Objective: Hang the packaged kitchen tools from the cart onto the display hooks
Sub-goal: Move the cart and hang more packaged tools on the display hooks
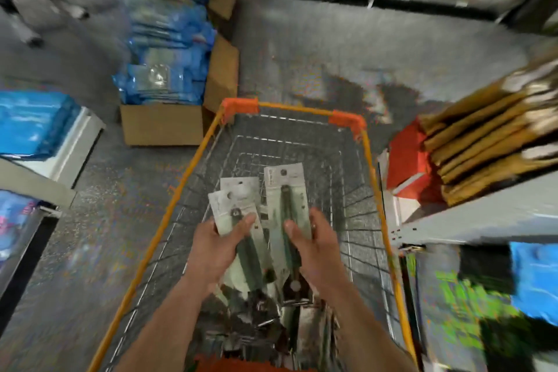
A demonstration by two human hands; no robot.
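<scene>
An orange-rimmed wire cart (302,109) stands in front of me. Both my hands are over its basket. My left hand (217,246) grips a small stack of white-carded packaged tools (234,199) with dark green handles. My right hand (314,246) holds one more long packaged tool (285,190), its card pointing away from me. More packaged tools (280,311) lie heaped at the near end of the basket. No display hooks can be made out; the frame is blurred.
A cardboard box (163,127) of blue packets sits on the floor left of the cart. Shelving with blue goods (33,124) runs along the left. A shelf with brown flat items (483,142) juts in at the right. Grey floor lies beyond the cart.
</scene>
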